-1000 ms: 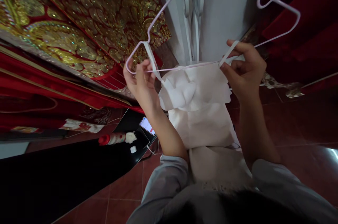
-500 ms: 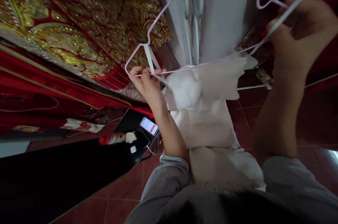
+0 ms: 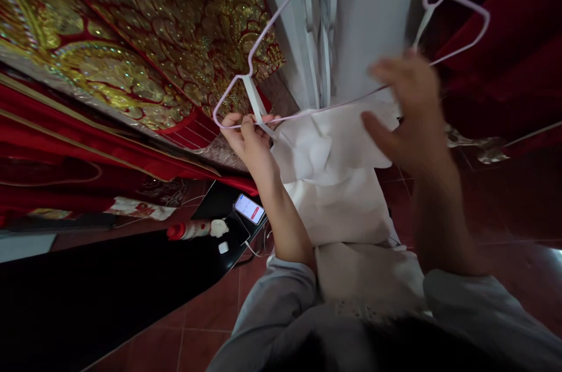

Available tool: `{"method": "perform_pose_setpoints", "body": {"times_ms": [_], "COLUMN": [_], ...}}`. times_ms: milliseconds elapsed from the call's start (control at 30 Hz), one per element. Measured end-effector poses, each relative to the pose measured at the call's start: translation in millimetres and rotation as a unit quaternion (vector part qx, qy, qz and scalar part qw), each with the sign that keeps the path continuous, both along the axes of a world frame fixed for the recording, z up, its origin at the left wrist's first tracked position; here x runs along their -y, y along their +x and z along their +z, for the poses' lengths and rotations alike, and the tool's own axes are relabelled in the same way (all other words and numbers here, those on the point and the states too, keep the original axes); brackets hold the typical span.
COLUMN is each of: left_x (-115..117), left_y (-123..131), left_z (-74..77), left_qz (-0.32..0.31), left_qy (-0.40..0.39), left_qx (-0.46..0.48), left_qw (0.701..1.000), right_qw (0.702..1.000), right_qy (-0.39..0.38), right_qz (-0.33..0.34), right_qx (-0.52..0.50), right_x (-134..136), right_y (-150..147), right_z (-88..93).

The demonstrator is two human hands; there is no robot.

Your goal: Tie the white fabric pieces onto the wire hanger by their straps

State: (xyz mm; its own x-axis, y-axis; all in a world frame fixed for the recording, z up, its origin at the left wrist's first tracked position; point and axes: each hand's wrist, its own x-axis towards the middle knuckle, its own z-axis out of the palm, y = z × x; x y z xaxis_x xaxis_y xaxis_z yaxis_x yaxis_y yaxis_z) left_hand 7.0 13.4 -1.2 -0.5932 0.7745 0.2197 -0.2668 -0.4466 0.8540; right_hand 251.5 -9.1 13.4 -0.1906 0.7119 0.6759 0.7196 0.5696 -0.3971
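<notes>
A pale wire hanger [image 3: 281, 6] hangs in front of me from a white post. A white garment [image 3: 338, 185] droops from it by two thin straps, one looped in each shoulder notch. My left hand [image 3: 248, 141] pinches the hanger's lower bar and the left strap [image 3: 254, 100] at the hanger's left end. My right hand [image 3: 408, 117] hovers blurred below the right strap [image 3: 422, 24], fingers apart, holding nothing, just over the garment's upper right edge.
Red and gold embroidered cloth [image 3: 132, 50] hangs on the left, dark red velvet [image 3: 518, 56] on the right. A black table [image 3: 109, 284] at lower left carries a phone [image 3: 249, 209], a red-capped bottle [image 3: 187, 231] and a charger. The floor is red tile [image 3: 211, 325].
My right hand carried the right strap up to the hanger's right shoulder, left it in the notch, and dropped back down open. My left hand stayed at the hanger's left end.
</notes>
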Motion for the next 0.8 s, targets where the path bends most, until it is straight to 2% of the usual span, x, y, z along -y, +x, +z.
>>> {"method": "perform_pose_setpoints", "body": {"times_ms": [100, 167, 233, 333, 433, 533, 600, 700, 800], "left_x": [1.5, 7.7, 19.2, 42.4, 57.9, 51.1, 35.5, 9.6, -4.1], "left_y": [-0.3, -4.4, -10.9, -18.4, -17.3, -16.4, -22.3, -37.8, -45.8], "left_z": [-9.3, -14.2, -14.4, -0.4, 26.1, 47.5, 51.6, 40.2, 16.3], "left_qz": [0.007, -0.010, -0.052, -0.116, -0.139, -0.101, -0.042, 0.030, 0.079], "left_qy": [0.018, 0.030, 0.015, -0.034, -0.024, 0.058, 0.114, 0.139, 0.121], "left_qx": [-0.040, -0.075, -0.143, -0.260, -0.278, -0.210, -0.154, -0.143, -0.188], "left_qw": [0.999, 0.997, 0.988, 0.958, 0.950, 0.971, 0.981, 0.979, 0.971], "right_qw": [0.997, 0.996, 0.995, 0.995, 0.995, 0.994, 0.993, 0.994, 0.993], "right_qy": [-0.059, -0.051, -0.034, -0.031, -0.033, -0.012, -0.003, -0.009, -0.005], "right_qz": [0.049, 0.035, 0.025, 0.020, 0.014, 0.032, 0.038, 0.037, 0.045], "right_qx": [-0.029, -0.070, -0.090, -0.094, -0.091, -0.105, -0.109, -0.104, -0.104], "right_x": [0.0, -1.9, -3.0, -2.7, -2.2, -2.2, -1.9, -2.0, -4.6], "right_y": [-19.9, -28.0, -31.5, -32.7, -33.3, -34.0, -34.7, -34.8, -31.6], "right_z": [-27.8, -38.3, -42.7, -44.1, -45.6, -47.6, -48.2, -48.3, -49.4]}}
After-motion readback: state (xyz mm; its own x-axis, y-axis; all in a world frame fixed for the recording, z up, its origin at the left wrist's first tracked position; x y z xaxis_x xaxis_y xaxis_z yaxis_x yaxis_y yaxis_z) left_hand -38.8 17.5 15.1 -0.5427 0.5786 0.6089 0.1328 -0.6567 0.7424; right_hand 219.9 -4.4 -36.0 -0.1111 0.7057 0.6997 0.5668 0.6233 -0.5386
